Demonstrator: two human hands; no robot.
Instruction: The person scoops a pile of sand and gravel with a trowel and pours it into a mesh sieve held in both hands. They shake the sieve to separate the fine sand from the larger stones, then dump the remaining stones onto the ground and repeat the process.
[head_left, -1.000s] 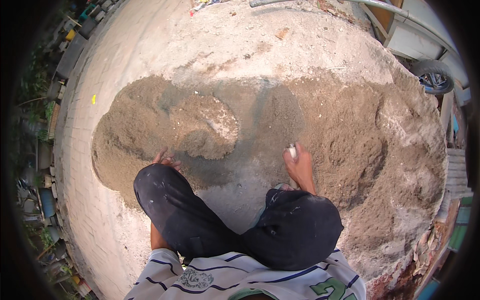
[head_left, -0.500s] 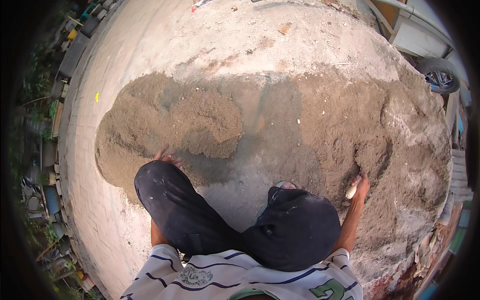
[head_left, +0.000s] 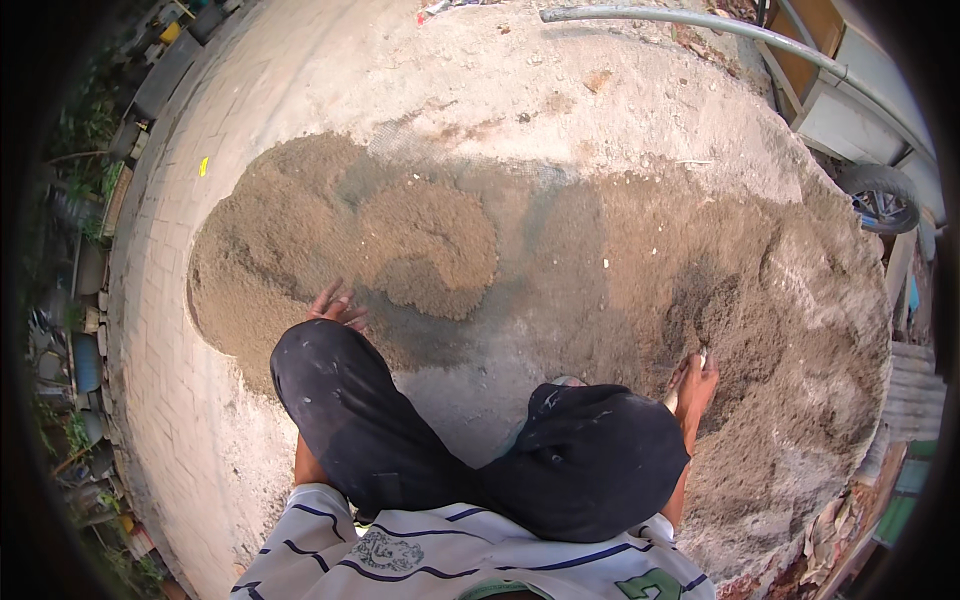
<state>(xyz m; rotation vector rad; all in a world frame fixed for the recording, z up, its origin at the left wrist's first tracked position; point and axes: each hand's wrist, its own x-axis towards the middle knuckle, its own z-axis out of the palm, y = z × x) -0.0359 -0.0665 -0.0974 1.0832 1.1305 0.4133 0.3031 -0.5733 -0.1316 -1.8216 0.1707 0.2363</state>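
Right grip (head_left: 694, 384) clamped on pale handle (head_left: 671, 401), far end unclear against sand (head_left: 745, 330); left hand (head_left: 338, 306), fingers apart. Judgement: firm wrist, shallow strokes should limit spillage.

A knee (head_left: 312, 352) partly hides the left hand (head_left: 339, 307); the right hand (head_left: 695, 386) partly covers a pale handle (head_left: 671, 401).
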